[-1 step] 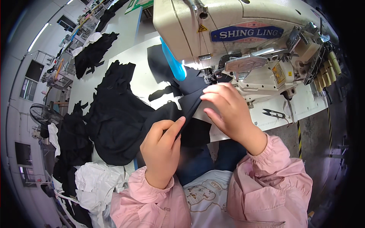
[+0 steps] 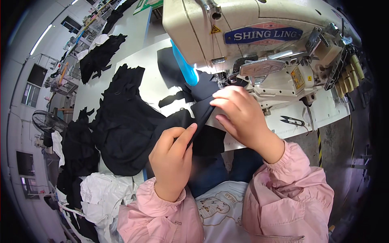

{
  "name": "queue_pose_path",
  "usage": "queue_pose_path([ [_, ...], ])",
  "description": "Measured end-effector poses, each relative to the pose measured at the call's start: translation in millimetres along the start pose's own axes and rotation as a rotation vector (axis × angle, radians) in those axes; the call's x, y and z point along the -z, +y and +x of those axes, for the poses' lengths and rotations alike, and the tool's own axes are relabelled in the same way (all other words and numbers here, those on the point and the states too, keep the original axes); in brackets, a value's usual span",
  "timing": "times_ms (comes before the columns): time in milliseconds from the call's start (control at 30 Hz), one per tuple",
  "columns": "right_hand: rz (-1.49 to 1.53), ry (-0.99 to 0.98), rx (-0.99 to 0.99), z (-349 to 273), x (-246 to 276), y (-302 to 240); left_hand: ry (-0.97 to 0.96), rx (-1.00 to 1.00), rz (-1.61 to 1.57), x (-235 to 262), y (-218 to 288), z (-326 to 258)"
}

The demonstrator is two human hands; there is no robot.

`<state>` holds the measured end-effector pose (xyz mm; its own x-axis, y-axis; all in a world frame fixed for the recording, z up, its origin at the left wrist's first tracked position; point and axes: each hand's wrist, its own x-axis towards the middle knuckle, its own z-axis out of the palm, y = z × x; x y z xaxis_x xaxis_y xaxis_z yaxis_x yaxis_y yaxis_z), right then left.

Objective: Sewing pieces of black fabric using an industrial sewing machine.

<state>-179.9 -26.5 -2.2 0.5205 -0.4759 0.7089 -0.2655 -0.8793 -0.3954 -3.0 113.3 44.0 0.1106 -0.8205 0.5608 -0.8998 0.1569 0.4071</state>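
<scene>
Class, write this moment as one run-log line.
left hand: pinching black fabric | right hand: on fabric, near presser foot | sewing machine: beyond right hand | snips: on white table

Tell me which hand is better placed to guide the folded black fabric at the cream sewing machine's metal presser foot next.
Probably the right: the right hand touches the fabric close to the presser foot, while the left hand pinches it farther back.
</scene>
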Motion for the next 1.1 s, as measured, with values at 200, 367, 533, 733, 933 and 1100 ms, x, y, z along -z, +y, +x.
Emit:
queue_pose_path([
  [200, 0.147, -0.151, 0.126, 26, -13, 10, -0.116, 0.130, -0.100, 9, -12, 18],
  [367, 0.279, -0.281, 0.114, 35, -11, 22, -0.288, 0.387, -0.580, 17, -45, 27],
  [533, 0.343, -0.411, 0.038, 45, -8, 20, -0.327, 0.323, -0.597, 19, -53, 22],
  [733, 0.349, -0.397, 0.082, 45, -14, 26, -0.297, 0.292, -0.559, 16, -49, 20],
  [933, 0.110, -0.294, 0.155, 43, -4, 14, -0.251, 0.167, -0.507, 13, -38, 17],
  [1100, -0.123, -0.163, 0.335, 21, 0, 9, -0.147, -0.074, -0.469, -23, -30, -3],
])
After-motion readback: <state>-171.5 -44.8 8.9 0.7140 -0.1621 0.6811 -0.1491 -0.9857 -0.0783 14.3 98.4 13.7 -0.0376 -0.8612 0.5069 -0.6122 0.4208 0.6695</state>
